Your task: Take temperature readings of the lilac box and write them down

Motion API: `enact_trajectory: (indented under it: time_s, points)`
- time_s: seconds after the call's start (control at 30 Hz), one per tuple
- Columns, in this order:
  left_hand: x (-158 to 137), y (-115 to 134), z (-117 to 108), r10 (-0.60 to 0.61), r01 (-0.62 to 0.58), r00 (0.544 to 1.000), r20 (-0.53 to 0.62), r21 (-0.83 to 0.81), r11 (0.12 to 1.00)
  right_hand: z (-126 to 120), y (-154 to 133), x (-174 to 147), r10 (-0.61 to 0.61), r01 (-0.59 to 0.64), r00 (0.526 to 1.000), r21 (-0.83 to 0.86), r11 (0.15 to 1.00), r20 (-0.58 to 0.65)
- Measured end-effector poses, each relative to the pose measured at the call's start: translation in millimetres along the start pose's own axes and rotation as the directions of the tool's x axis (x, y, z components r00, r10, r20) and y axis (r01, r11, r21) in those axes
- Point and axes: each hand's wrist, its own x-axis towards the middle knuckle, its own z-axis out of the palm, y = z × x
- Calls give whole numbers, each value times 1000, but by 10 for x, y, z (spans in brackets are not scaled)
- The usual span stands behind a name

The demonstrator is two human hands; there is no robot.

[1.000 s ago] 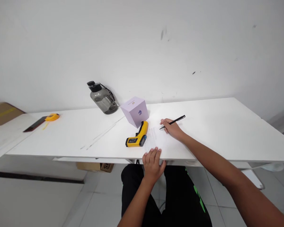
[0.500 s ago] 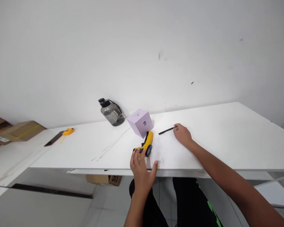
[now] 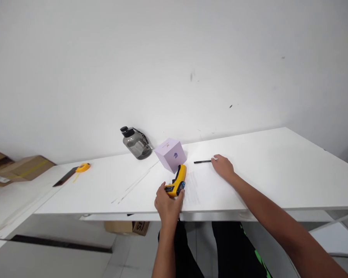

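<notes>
A yellow and black infrared thermometer (image 3: 179, 178) lies on its side near the front of the white table (image 3: 263, 166). My left hand (image 3: 168, 204) is closed around its near end, thumb on the right and fingers on the left. My right hand (image 3: 222, 166) pinches the right end of a black pen (image 3: 202, 161), which points left, low over the table. Between the hands is a white paper sheet (image 3: 193, 189) with faint writing. A lilac box (image 3: 174, 155) with a dark emblem stands just behind the thermometer.
A grey see-through bottle (image 3: 137, 144) with a black cap stands by the wall, left of the lilac box. Farther left are an orange tape measure (image 3: 83, 167) and a dark flat strip (image 3: 66, 177). Cardboard boxes (image 3: 29, 168) sit at the far left; another carton (image 3: 124, 227) is under the table.
My left hand has gone from resting spread at the thermometer to closing its thumb and fingers on it. The pen in my right hand has turned closer to level. The view has shifted slightly.
</notes>
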Motion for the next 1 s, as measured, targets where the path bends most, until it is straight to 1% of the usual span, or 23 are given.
enact_trajectory:
  time_s: [0.03,0.07,0.1,0.13,0.17,0.2,0.27,0.3,0.33,0.37,0.43,0.5,0.57,0.63,0.7,0.73,0.77,0.8,0.83,0.87,0.9,0.93,1.0]
  points:
    - [14,-22,1,-5,5,1000,1,-32,999,28,0,-20,-22,22,1000,-29,999,-1]
    - [28,-41,3,-10,8,1000,-14,-73,997,61,2,-43,-87,86,996,-89,992,2]
    - [41,-55,5,-11,8,1000,-23,-121,993,96,6,-68,-187,185,982,-142,972,2]
    - [53,-62,6,-4,-1,999,-34,-166,986,130,13,-95,-330,325,944,-171,930,0]
    - [66,-59,7,9,-18,999,-48,-198,980,161,22,-120,-478,469,878,-193,862,0]
    - [80,-47,5,31,-43,998,-59,-216,975,189,31,-144,-615,605,789,-206,769,20]
    - [110,5,-4,99,-115,992,-81,-210,971,234,47,-184,-797,786,603,-204,584,41]
    - [126,45,-12,145,-159,986,-85,-200,967,252,51,-200,-846,833,531,-207,512,42]
    - [140,93,-20,201,-214,976,-85,-197,957,267,54,-212,-879,863,475,-218,456,40]
    - [153,149,-27,260,-273,961,-90,-196,942,279,55,-219,-899,878,437,-235,417,36]
    - [167,283,-28,385,-396,918,-91,-197,897,291,59,-218,-917,895,394,-250,369,59]
    - [172,434,2,513,-512,857,-53,-205,834,276,77,-194,-924,909,374,-229,347,83]
    - [194,577,74,608,-597,794,-12,-205,775,233,108,-157,-923,910,382,-196,365,56]
    - [262,677,177,675,-671,736,-51,-187,717,175,132,-131,-901,889,434,-155,431,-14]
    - [394,706,286,756,-766,642,-127,-157,624,122,119,-141,-845,840,529,-94,535,-84]
    - [479,691,335,774,-800,600,-205,-130,586,102,94,-162,-802,803,586,-51,594,-114]
    - [572,658,379,755,-808,580,-306,-93,582,89,59,-193,-750,758,646,5,652,-142]
    - [667,611,417,698,-780,584,-415,-48,624,81,17,-230,-683,701,710,74,710,-171]
    - [760,556,451,618,-720,603,-505,-9,694,79,-28,-269,-607,634,772,162,756,-187]
    - [847,497,481,530,-633,643,-553,6,774,80,-72,-304,-520,554,832,265,789,-193]
    - [925,439,508,459,-554,694,-555,-4,833,84,-109,-333,-427,464,886,370,805,-184]
    - [994,385,531,403,-492,753,-521,-39,870,90,-138,-353,-341,374,927,466,802,-159]
    - [1100,304,563,238,-321,877,-418,-141,936,105,-170,-365,-216,226,972,604,764,-91]
